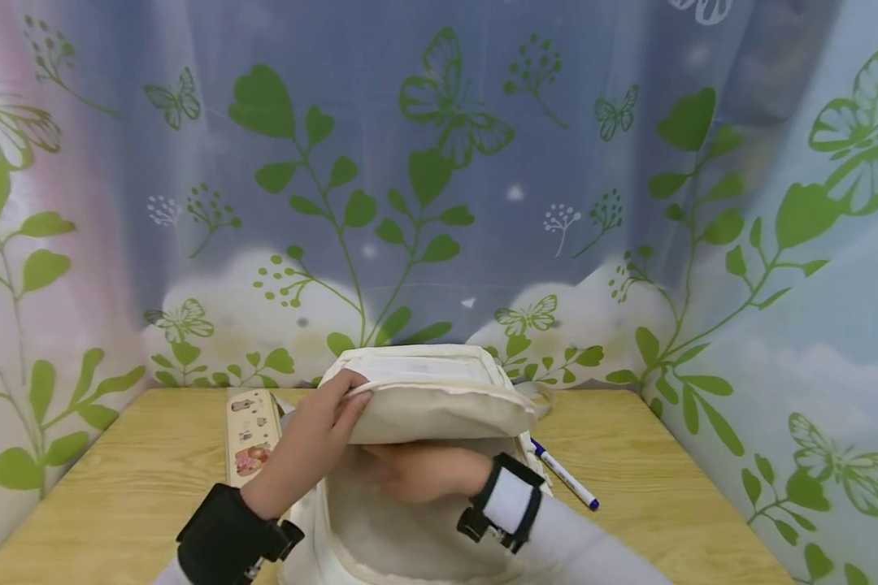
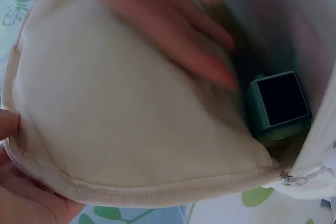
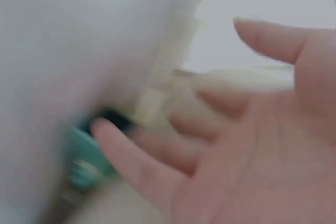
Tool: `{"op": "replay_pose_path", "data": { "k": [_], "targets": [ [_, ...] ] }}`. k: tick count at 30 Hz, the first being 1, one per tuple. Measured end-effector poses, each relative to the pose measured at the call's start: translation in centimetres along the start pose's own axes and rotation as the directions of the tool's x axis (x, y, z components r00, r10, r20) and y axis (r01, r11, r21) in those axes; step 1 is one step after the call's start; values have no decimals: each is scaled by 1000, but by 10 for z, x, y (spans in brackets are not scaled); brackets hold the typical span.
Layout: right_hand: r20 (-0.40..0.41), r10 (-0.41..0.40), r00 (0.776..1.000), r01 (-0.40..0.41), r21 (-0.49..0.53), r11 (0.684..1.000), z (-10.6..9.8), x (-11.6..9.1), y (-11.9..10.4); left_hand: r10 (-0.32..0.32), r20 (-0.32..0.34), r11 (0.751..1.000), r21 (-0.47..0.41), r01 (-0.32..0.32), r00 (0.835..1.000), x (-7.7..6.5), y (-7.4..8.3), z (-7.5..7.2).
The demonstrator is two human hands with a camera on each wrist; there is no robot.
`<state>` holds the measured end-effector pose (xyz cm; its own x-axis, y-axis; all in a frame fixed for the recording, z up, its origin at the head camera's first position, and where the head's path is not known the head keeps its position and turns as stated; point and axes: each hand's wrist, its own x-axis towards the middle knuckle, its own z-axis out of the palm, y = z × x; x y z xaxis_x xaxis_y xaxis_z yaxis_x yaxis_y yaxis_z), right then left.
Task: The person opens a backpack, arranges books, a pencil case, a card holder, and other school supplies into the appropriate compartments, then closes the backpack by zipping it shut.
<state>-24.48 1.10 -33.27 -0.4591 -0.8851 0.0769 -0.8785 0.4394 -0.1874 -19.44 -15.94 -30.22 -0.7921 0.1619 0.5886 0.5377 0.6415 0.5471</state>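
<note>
A cream backpack (image 1: 417,540) lies unzipped on the table, its front panel (image 1: 439,413) lifted. My left hand (image 1: 320,435) grips that panel by its zipped edge, thumb on one side and fingers on the other in the left wrist view. My right hand (image 1: 428,471) reaches into the opening beneath the panel. With fingers spread and nothing held, the right hand (image 3: 236,145) shows its palm in the right wrist view. Inside the bag sits a green box-shaped thing (image 2: 281,106) with a dark square face, close to the right fingertips.
Left of the bag lies a cream case (image 1: 250,435) with cartoon pictures, partly behind the left forearm. A white marker (image 1: 567,475) with blue ends rests on the wooden table (image 1: 651,496) to the right. Patterned curtains (image 1: 380,244) hang behind and at both sides.
</note>
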Motion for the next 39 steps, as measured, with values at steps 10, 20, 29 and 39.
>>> {"op": "replay_pose_path", "data": {
  "k": [10,20,29,39],
  "targets": [
    [-523,-55,851,-57,-195,979,-66,-103,-12,15,16,1000,14,-15,1000,-7,-2,2],
    [-375,240,895,-175,199,964,-37,-93,42,-39,128,997,70,30,991,-20,5,-5],
    [-611,278,742,-210,182,961,-30,-83,38,-250,-19,913,329,242,968,-22,-82,-25],
    [-603,292,742,-205,211,956,-25,-86,37,-627,156,706,528,472,763,-43,-140,-2]
  ]
}}
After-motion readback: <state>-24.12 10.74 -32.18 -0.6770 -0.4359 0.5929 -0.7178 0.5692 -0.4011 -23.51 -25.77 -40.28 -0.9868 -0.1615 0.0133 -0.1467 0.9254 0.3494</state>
